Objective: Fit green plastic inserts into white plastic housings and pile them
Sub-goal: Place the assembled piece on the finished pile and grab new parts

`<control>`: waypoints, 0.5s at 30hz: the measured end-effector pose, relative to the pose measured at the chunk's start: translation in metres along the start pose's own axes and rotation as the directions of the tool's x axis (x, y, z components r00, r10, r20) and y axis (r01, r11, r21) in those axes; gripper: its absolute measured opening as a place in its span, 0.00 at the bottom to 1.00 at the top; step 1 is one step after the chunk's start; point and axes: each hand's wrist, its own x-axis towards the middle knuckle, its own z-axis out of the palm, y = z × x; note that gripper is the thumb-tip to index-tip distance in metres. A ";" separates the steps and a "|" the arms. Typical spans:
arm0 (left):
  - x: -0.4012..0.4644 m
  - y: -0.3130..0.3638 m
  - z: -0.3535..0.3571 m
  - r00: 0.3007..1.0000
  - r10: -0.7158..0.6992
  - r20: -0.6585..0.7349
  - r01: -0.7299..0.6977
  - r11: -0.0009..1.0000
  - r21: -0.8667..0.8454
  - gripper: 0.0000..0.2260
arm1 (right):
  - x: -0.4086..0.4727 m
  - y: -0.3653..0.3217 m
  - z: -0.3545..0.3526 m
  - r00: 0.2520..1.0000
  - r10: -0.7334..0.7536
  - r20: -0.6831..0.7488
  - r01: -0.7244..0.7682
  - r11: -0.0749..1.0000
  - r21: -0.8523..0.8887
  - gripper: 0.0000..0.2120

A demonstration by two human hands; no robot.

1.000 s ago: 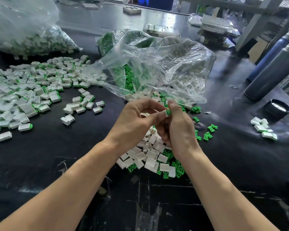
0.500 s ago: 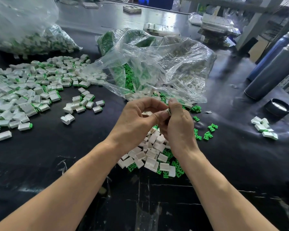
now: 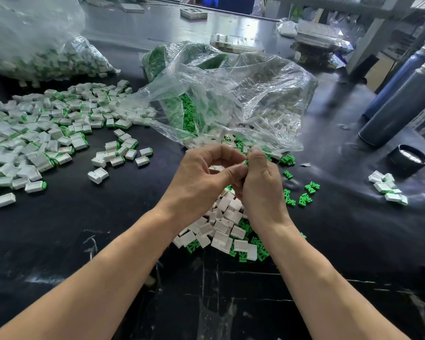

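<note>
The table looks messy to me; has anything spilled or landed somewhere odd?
Mostly sorted piles, but a few green inserts lie scattered right of the hands, and a small cluster of housings sits apart at far right.

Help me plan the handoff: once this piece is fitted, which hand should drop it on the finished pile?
Probably the left hand: the finished pile lies on its side; the right hand would cross over.

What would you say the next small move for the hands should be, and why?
Probably press the parts fully together, then drop the piece on the finished pile at the left. The left hand and right hand meet fingertip to fingertip, pinching something small with a bit of green showing; whether it is seated is hidden.
</note>
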 end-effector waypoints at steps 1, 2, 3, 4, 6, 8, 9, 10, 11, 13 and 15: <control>0.000 0.000 0.000 1.000 0.002 -0.003 -0.002 1.000 0.001 0.05 | 0.000 0.000 0.000 1.000 -0.004 -0.006 0.004 1.000 -0.005 0.28; 0.000 0.000 0.001 1.000 0.004 -0.006 -0.004 1.000 0.000 0.05 | 0.000 -0.001 0.000 1.000 -0.006 -0.014 0.006 1.000 -0.011 0.28; 0.000 0.000 0.001 1.000 0.006 -0.009 -0.006 1.000 0.000 0.04 | 0.001 -0.001 0.001 1.000 -0.010 -0.022 0.009 1.000 -0.018 0.29; -0.001 0.001 0.001 1.000 0.009 -0.012 -0.009 1.000 0.002 0.04 | 0.001 -0.002 0.001 1.000 -0.017 -0.026 0.016 1.000 -0.024 0.30; -0.002 0.001 0.002 1.000 0.016 -0.017 -0.016 1.000 0.010 0.04 | -0.001 -0.004 0.001 0.999 -0.031 -0.029 0.030 0.999 -0.029 0.30; -0.003 0.002 0.002 1.000 0.025 -0.018 -0.024 0.999 0.021 0.04 | -0.002 -0.007 0.001 0.998 -0.046 -0.036 0.045 0.998 -0.033 0.29; -0.003 0.002 0.002 0.999 0.029 -0.017 -0.028 0.999 0.024 0.04 | -0.002 -0.008 0.000 0.998 -0.047 -0.043 0.046 0.998 -0.035 0.28; -0.003 0.002 0.002 0.999 0.031 -0.016 -0.031 0.999 0.023 0.04 | -0.002 -0.009 0.001 0.998 -0.044 -0.052 0.042 0.998 -0.037 0.27; -0.003 0.003 0.003 0.999 0.031 -0.014 -0.031 0.999 0.018 0.04 | -0.002 -0.010 0.001 0.997 -0.040 -0.059 0.038 0.999 -0.037 0.27; -0.004 0.004 0.003 1.000 0.027 -0.011 -0.027 1.000 0.010 0.04 | -0.002 -0.011 0.001 0.998 -0.036 -0.061 0.033 0.999 -0.038 0.26; -0.004 0.004 0.003 1.000 0.029 -0.012 -0.029 1.000 0.010 0.04 | -0.002 -0.011 0.000 0.997 -0.038 -0.063 0.035 0.999 -0.037 0.27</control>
